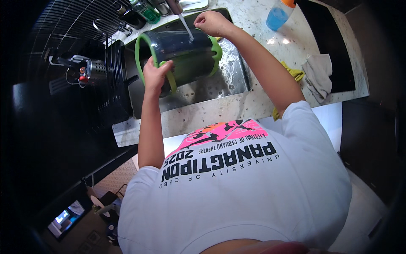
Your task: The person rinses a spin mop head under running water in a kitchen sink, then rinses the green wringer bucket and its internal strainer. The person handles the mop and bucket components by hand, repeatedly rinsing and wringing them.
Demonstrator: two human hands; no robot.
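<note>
A dark translucent container with green rims (182, 54) lies tilted on its side over the metal sink (219, 87). My left hand (157, 74) grips its green rim at the open left end, thumb on top. Water runs from the faucet (174, 6) onto the container's upper side. My right hand (212, 23) is raised at the container's far right end, its fingers curled; whether they hold anything or touch the container cannot be told. Part of something yellow shows beneath the right wrist.
Left of the sink stand a black dish rack (117, 79) and a perforated metal utensil holder (98, 69). A green bottle (149, 12) is behind. On the right counter are a spray bottle with blue liquid (277, 17), a yellow cloth (295, 73), a grey cloth (318, 76) and a black cooktop (336, 47).
</note>
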